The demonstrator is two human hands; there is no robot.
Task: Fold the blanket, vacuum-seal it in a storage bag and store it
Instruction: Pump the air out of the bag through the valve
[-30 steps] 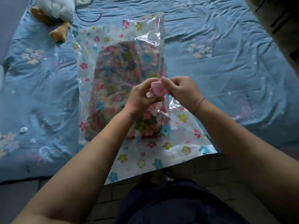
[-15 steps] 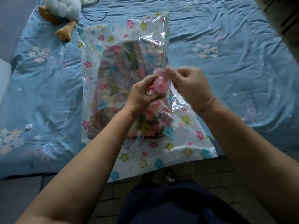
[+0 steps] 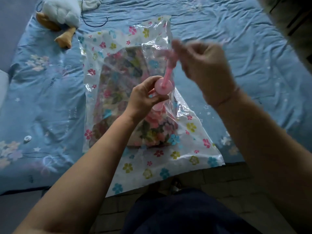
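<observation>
A clear storage bag (image 3: 194,146) printed with small flowers lies on the blue bed sheet (image 3: 244,56). Inside it sits the folded floral blanket (image 3: 118,85). A pink hand pump (image 3: 163,88) stands upright on the bag over the blanket. My left hand (image 3: 145,97) grips the pump's round body. My right hand (image 3: 202,65), blurred by motion, is closed on the pump's handle (image 3: 170,54), and the pink rod is drawn out upward from the body.
A white plush duck (image 3: 62,16) with orange feet lies at the far left of the bed beside a thin dark cord (image 3: 94,24). A small white cap (image 3: 27,138) rests on the sheet at left. The bed edge and tiled floor are below my arms.
My right hand has risen and moved away from the pump body, drawing the handle and rod out. My left hand stays on the pump body.
</observation>
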